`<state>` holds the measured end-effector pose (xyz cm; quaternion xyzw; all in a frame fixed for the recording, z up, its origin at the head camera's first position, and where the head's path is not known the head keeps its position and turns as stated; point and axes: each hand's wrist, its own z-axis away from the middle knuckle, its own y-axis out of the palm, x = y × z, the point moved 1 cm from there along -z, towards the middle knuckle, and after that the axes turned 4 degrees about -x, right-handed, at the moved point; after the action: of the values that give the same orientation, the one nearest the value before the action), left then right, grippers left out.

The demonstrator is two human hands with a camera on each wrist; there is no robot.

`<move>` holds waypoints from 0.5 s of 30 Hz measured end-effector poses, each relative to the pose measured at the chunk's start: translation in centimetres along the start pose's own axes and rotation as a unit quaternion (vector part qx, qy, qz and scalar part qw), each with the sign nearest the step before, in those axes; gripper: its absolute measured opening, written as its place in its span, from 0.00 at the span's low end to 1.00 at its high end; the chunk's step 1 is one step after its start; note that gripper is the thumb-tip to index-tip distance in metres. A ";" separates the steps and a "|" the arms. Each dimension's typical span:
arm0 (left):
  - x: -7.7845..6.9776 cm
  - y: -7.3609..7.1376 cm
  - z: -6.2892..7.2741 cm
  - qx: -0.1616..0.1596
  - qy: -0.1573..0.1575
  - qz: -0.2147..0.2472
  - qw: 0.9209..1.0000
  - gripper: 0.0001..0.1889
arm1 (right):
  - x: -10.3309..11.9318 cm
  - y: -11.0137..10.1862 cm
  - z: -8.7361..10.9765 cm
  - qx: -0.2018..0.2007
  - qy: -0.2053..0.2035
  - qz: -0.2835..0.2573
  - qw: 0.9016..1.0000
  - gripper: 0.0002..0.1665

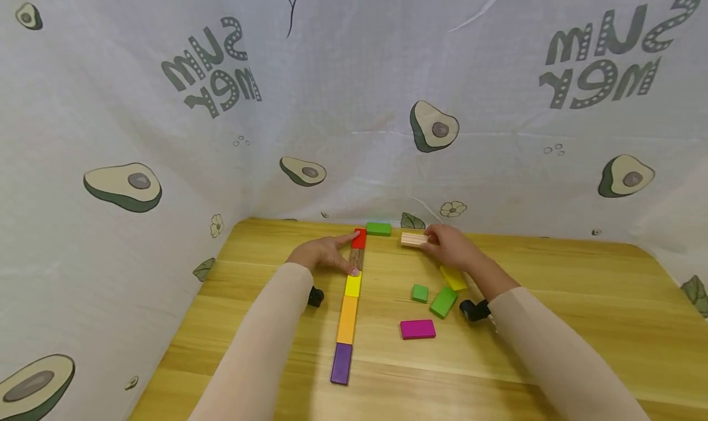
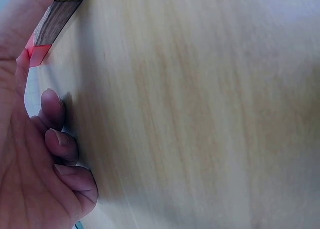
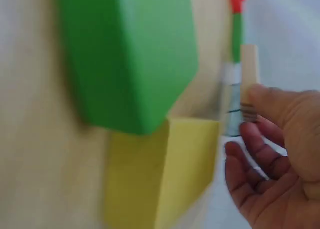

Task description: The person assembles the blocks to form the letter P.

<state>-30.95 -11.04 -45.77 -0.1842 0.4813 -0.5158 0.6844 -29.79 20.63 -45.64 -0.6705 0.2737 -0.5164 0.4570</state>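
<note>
A row of flat blocks runs toward me: red [image 1: 359, 239], dark wood-grain brown [image 1: 356, 260], yellow [image 1: 353, 286], orange [image 1: 347, 319] and purple [image 1: 341, 364]. My left hand [image 1: 321, 253] spans its far part, index fingertip on the red block and thumb at the joint of brown and yellow. In the left wrist view its other fingers bend loosely beside the row. To the right, my right hand [image 1: 449, 247] pinches a plain light-wood block [image 1: 412, 240] between thumb and fingers. A green block [image 1: 378, 229] lies crosswise at the far end, beside the red one.
Loose on the right lie a yellow block [image 1: 455, 278] partly under my right wrist, a small green block [image 1: 420, 293], a longer green block [image 1: 444, 302] and a magenta block [image 1: 417, 329]. A patterned white cloth [image 1: 354, 114] hangs behind the wooden table [image 1: 581, 298].
</note>
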 end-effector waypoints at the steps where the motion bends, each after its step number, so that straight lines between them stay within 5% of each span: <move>1: 0.0 0.0 -0.1 -0.001 -0.002 0.001 1.000 0.56 | -0.2 0.1 -0.8 0.003 0.011 -0.006 1.000 0.22; 6: -0.2 0.3 -0.3 0.003 -0.005 0.001 1.000 0.56 | -1.0 0.8 -3.2 0.023 0.048 -0.026 0.998 0.22; 15: -0.1 -0.1 -0.6 0.004 -0.011 -0.005 1.000 0.57 | -0.9 1.6 -4.5 0.016 0.044 -0.023 0.999 0.21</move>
<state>-31.54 -10.90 -45.92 -0.1900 0.4707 -0.5191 0.6876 -34.09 19.17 -47.28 -0.6456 0.2700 -0.5604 0.4430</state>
